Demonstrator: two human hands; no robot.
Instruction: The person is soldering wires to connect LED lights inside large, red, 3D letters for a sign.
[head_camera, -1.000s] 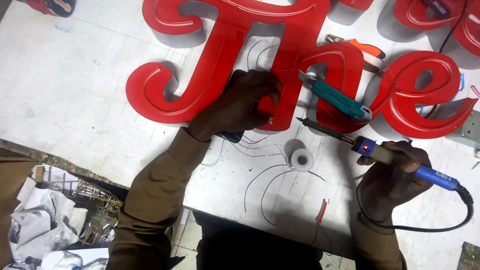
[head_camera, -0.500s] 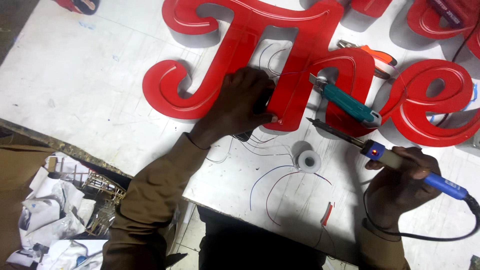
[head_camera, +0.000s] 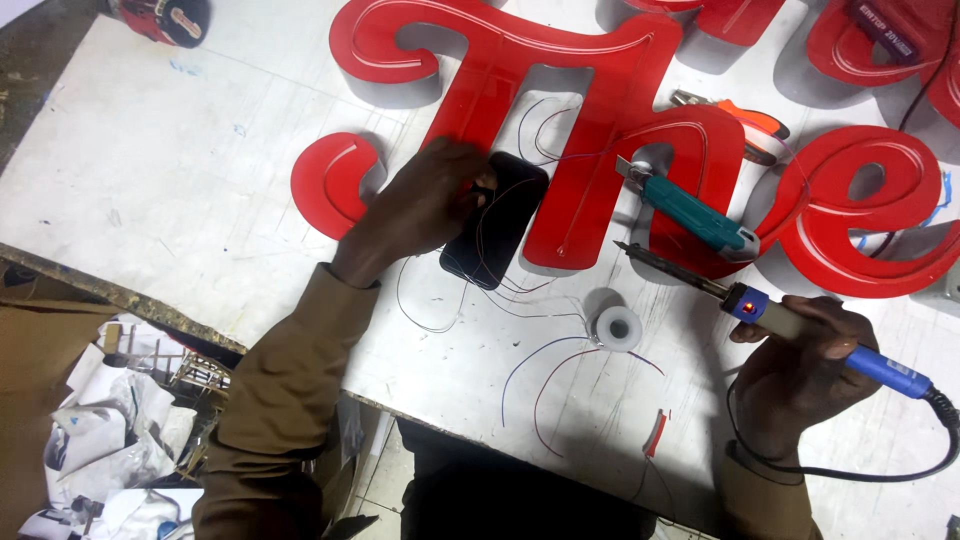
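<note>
Large red sign letters (head_camera: 560, 110) lie on a white table (head_camera: 180, 190). My left hand (head_camera: 420, 205) rests on the red lettering, fingers pinching thin wires beside a black phone (head_camera: 497, 232) that leans on the letter's lower edge. My right hand (head_camera: 800, 365) grips a blue-handled soldering iron (head_camera: 760, 305); its dark tip points left, hovering near the letter's bottom edge. A small spool of solder wire (head_camera: 617, 328) sits on the table between my hands. Thin red and blue wires (head_camera: 545, 375) curl across the table below the spool.
A teal utility knife (head_camera: 690, 215) lies on the red letters. Orange-handled pliers (head_camera: 745, 120) rest behind it. A red stripped wire piece (head_camera: 656, 433) lies near the front edge. Crumpled paper and scraps (head_camera: 110, 440) pile on the floor at the left, below the table edge.
My left hand has moved off the phone, which now shows beside it. The soldering iron in my right hand stays in about the same place. The view shifted slightly.
</note>
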